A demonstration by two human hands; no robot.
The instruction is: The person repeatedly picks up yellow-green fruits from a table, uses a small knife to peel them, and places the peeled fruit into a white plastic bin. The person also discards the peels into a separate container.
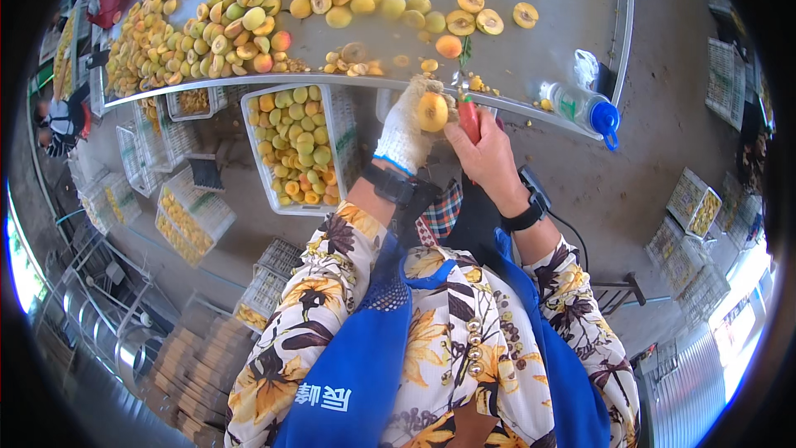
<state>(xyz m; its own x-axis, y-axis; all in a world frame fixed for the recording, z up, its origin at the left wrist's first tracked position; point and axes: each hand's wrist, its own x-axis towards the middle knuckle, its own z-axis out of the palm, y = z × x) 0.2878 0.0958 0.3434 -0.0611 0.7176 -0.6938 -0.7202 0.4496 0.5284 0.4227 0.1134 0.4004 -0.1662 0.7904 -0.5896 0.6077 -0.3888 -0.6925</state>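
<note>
In a white knit work glove, my left hand (407, 121) holds a yellow-orange apricot (433, 112) just over the table's front edge. My bare right hand (484, 148) grips the red handle of a small metal-tipped tool (469, 118), whose tip points away from me; its exact kind cannot be told. Beyond the hands lie a whole apricot (448, 46), a green leaf (464, 51) and several apricot halves (461, 22), some with stones showing. Small pieces (477, 83) lie along the metal table's rim (348, 79).
A large heap of apricot halves (211, 37) covers the table's left part. Below the edge stands a white crate of apricots (298, 143). A clear bottle with a blue cap (578, 107) lies at the table's right corner. More crates (193, 208) stand on the floor.
</note>
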